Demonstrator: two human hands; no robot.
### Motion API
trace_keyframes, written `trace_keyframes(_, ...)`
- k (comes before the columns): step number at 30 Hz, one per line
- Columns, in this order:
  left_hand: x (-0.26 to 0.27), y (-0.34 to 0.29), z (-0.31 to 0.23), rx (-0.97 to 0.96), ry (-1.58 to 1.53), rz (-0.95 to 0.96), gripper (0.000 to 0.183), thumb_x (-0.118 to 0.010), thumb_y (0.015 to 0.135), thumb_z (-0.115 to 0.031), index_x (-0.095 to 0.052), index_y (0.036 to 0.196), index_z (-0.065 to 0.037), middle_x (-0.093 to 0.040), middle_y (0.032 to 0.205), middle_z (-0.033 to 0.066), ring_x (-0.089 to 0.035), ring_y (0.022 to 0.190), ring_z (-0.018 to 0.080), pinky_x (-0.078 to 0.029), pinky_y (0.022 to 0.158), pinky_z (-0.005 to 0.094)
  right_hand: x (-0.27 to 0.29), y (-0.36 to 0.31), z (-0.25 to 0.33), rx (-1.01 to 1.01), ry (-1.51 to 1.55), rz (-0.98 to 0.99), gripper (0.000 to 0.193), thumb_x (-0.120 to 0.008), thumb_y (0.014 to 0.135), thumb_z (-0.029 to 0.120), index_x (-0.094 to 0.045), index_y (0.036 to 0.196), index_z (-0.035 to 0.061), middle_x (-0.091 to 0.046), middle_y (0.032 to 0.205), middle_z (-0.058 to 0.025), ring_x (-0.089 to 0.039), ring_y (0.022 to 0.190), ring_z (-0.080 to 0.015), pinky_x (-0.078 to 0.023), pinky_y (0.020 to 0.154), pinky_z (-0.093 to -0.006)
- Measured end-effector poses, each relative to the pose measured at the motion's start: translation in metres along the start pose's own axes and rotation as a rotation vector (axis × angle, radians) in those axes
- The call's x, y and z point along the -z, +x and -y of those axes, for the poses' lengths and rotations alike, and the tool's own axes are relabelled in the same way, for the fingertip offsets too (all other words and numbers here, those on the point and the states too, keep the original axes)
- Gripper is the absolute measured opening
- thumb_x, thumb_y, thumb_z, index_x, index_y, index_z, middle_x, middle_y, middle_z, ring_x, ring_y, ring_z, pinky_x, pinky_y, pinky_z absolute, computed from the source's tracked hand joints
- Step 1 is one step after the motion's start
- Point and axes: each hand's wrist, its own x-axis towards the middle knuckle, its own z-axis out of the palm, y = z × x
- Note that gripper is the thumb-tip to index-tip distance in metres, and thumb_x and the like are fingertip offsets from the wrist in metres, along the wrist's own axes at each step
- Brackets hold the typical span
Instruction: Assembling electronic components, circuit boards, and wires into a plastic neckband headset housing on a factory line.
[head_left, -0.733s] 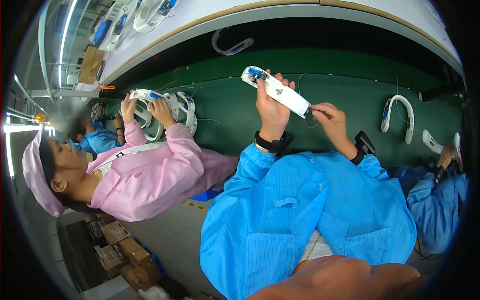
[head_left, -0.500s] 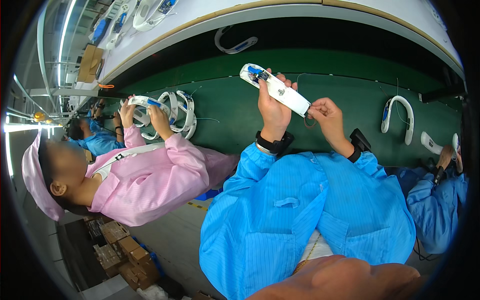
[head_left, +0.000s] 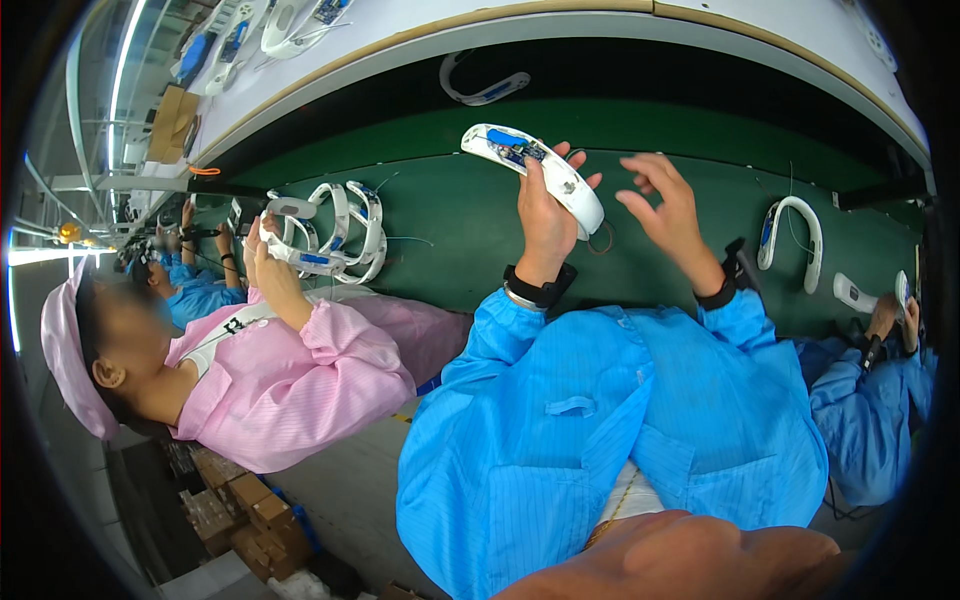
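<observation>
White curved shell (head_left: 560, 180) is held in the left hand (head_left: 548, 220), above the green table (head_left: 597, 278); a loose grip could drop it. A thin wire (head_left: 611, 238) hangs by its low end and might snag on the right hand (head_left: 668, 212), which holds nothing, fingers spread.

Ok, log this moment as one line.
left hand: holding white curved housing | right hand: open, nothing visible in it, apart from housing | right side: white U-shaped piece on green surface
</observation>
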Motion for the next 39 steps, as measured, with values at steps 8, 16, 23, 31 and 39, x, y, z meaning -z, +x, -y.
trace_keyframes(8, 0.006, 0.003, 0.009, 0.100, 0.022, 0.057, 0.039, -0.032, 0.102, -0.035, -0.041, 0.124, -0.005, -0.053, 0.114, 0.0109, -0.054, 0.105, 0.0201, -0.045, 0.089, 0.0369, -0.023, 0.072, -0.002, -0.096, -0.034, 0.659, 0.026, -0.067, 0.075, 0.021, -0.059, 0.090, 0.0010, -0.061, 0.071, -0.0165, -0.060, 0.064, -0.0283, -0.047, 0.058, -0.0366)
trace_keyframes(16, 0.016, 0.009, 0.001, 0.154, 0.013, 0.059, 0.037, -0.039, 0.100, -0.033, -0.041, 0.123, -0.005, -0.054, 0.115, 0.0128, -0.057, 0.100, 0.0224, -0.048, 0.087, 0.0386, -0.032, 0.082, 0.016, 0.210, -0.277, 0.540, 0.048, -0.060, 0.077, 0.005, -0.049, 0.124, 0.0003, -0.062, 0.072, -0.0161, -0.062, 0.062, -0.0315, -0.048, 0.057, -0.0395)
trace_keyframes(23, 0.016, -0.002, 0.010, 0.313, 0.144, 0.213, 0.042, -0.055, 0.088, -0.010, -0.039, 0.127, -0.004, -0.059, 0.092, 0.0136, -0.062, 0.079, 0.0248, -0.054, 0.072, 0.0431, -0.027, 0.124, 0.015, -0.158, 0.417, 0.240, 0.030, -0.055, 0.087, 0.001, -0.053, 0.116, 0.0015, -0.057, 0.072, -0.0004, -0.052, 0.056, -0.0063, -0.047, 0.052, -0.0202)
trace_keyframes(31, 0.034, 0.031, -0.007, 0.307, -0.303, 0.048, 0.024, -0.051, 0.092, -0.012, -0.051, 0.114, -0.003, -0.055, 0.084, 0.0060, -0.055, 0.080, 0.0182, -0.048, 0.081, 0.0366, -0.050, 0.038, -0.107, -0.667, 0.840, 0.704, 0.063, -0.032, 0.098, 0.050, -0.046, 0.130, -0.0023, -0.060, 0.119, -0.0142, -0.059, 0.108, -0.0221, -0.045, 0.095, -0.0362)
trace_keyframes(39, 0.053, 0.062, -0.037, 0.328, -0.560, -0.125, 0.029, -0.036, 0.098, -0.023, -0.047, 0.090, 0.002, -0.053, 0.080, 0.0098, -0.053, 0.077, 0.0227, -0.048, 0.081, 0.0351, -0.023, -0.032, -0.112, -0.848, 1.177, 0.935, 0.062, -0.034, 0.099, 0.048, -0.046, 0.131, -0.0037, -0.063, 0.110, -0.0155, -0.065, 0.092, -0.0190, -0.055, 0.075, -0.0284)
